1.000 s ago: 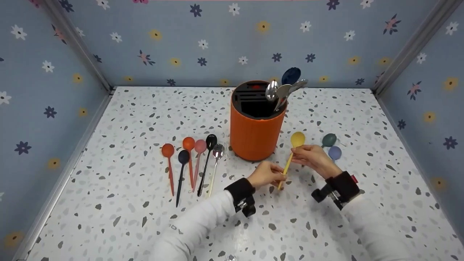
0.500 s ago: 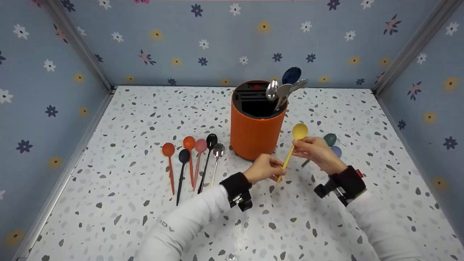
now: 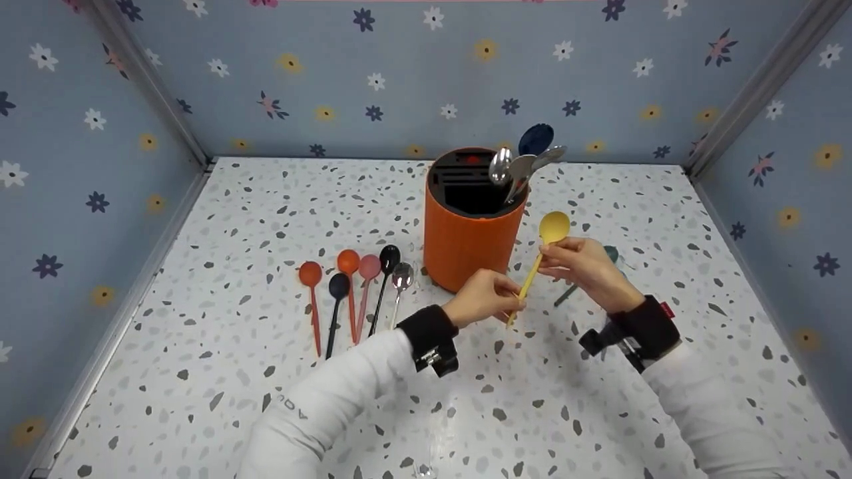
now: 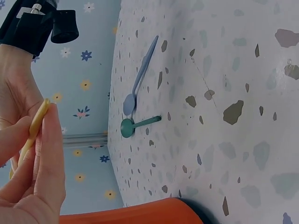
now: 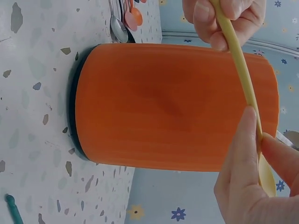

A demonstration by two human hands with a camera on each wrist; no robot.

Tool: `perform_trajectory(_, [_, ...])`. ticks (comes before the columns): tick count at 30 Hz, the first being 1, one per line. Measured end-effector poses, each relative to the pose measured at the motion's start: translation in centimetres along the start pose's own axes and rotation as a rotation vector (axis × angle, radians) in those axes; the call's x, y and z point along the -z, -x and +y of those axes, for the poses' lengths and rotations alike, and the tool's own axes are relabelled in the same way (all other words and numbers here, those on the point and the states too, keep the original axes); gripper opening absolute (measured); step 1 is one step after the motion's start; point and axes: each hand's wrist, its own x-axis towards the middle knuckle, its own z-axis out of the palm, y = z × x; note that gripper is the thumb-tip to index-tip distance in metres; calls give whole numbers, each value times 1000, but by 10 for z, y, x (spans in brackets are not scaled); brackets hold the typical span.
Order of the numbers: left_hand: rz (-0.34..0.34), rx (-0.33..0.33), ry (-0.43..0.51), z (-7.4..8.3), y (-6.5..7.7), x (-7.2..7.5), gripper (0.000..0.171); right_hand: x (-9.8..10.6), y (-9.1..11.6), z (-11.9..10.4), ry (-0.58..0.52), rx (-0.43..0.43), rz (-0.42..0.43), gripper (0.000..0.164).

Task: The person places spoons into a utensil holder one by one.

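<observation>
A yellow spoon (image 3: pixel 533 274) is held slanted above the table, bowl end up, in front and to the right of an orange utensil holder (image 3: pixel 469 249). My left hand (image 3: pixel 484 295) pinches the lower end of its handle. Just below the bowl, my right hand (image 3: pixel 589 269) pinches the handle between thumb and fingers. The right wrist view shows both grips on the yellow handle (image 5: pixel 239 60), with the holder's orange wall behind. Metal spoons (image 3: pixel 500 166) and a dark blue spoon (image 3: pixel 536 140) stand in the holder's right side.
Left of the holder lies a row of several spoons, including a red one (image 3: pixel 310 274), a pink one (image 3: pixel 369 267) and a black one (image 3: pixel 389 258). On the right lie a green spoon (image 4: pixel 127 128) and a blue-purple spoon (image 4: pixel 130 103). Flowered walls (image 3: pixel 399 66) bound the table.
Both hands have raised the yellow spoon and moved it slightly away from me, up beside the holder. The right forearm now covers the blue-purple spoon in the head view.
</observation>
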Motion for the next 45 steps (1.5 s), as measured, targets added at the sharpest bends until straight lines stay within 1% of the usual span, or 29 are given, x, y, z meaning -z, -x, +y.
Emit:
perform_trajectory(7, [25,-38,-65,10,0,6,17,-3,2,-12,-2,33,2,32])
perform_trajectory(12, [41,-61,-99,21,2,10,17,-6,6,-25,-26,67,13,35])
perform_trajectory(17, [58,-80,-123,31,3,14,17,-9,8,-38,-43,98,27,31])
perform_trajectory(24, [75,-148,-170,47,4,18,16,-10,10,-55,-62,160,33,30])
perform_trajectory(29, [64,-186,-191,61,6,25,17,-11,10,-69,-80,191,40,26])
perform_trajectory(32, [64,-195,-197,69,6,28,17,-11,10,-77,-103,211,40,26])
perform_trajectory(37, [95,-200,-232,82,4,33,18,-12,9,-88,-150,241,41,23])
perform_trajectory(42, [131,-221,-281,88,1,39,16,-16,6,-96,-197,298,45,15])
perform_trajectory(45, [147,-219,-275,90,-1,42,16,-19,5,-101,-219,334,48,15])
